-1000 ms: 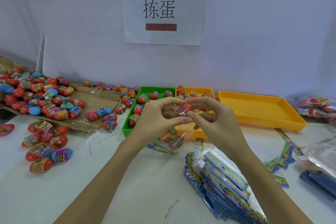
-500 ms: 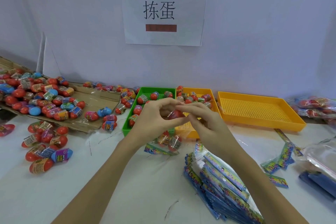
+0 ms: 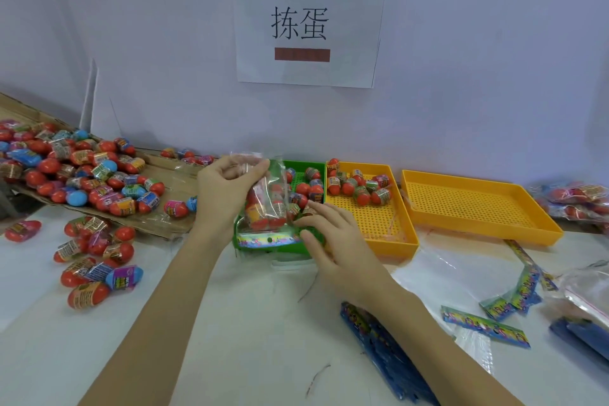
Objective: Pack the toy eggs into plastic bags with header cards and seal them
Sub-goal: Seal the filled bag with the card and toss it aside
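My hands have parted from the egg they shared. My left hand now pinches the top of a plastic bag holding several eggs over the green tray; my right hand, fingers relaxed, touches its side. Sealing remains, and loose eggs crowd the surface's left edge.
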Demonstrator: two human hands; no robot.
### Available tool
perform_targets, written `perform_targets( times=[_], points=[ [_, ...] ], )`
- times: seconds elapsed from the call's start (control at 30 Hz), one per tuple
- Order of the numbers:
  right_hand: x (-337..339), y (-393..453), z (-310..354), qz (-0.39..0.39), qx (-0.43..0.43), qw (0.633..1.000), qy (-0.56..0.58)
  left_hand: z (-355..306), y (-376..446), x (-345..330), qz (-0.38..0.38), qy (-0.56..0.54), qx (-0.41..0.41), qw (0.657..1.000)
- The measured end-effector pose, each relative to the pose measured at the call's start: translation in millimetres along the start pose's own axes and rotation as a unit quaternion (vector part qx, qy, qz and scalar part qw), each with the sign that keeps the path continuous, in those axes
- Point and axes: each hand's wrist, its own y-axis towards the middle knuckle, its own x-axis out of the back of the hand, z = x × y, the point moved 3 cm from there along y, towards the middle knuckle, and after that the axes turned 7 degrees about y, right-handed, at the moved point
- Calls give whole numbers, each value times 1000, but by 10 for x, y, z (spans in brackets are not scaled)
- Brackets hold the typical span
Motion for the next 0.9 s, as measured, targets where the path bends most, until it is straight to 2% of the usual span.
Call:
perform_targets(
  times=[0.1, 0.27, 0.4, 0.5, 0.6, 0.67, 0.8, 0.9],
  points=[
    [-87, 45, 0, 33, -12, 994, -105, 1, 28, 65, -16, -50, 29, 998],
    [-107, 70, -11, 50, -40, 983, -174, -58, -24, -2, 18, -63, 41, 997],
    [-16, 83, 28, -12, -14, 993, -117, -111, -69, -77, 51, -38, 13, 998],
    [109, 76, 72, -100, 13, 994, -36, -140, -107, -131, 58, -32, -7, 998],
    [280, 53, 87, -200, 3, 979, 46, -143, -129, -178, 66, -24, -24, 997],
    [411, 23, 90, -252, -9, 957, 142, -162, -169, -226, 80, -28, -34, 996],
    [650, -30, 129, -266, -7, 916, 301, -199, -325, -393, 111, -40, -43, 992],
    [725, -62, 219, -256, 39, 909, 325, -194, -416, -491, 104, -22, -65, 992]
  ],
)
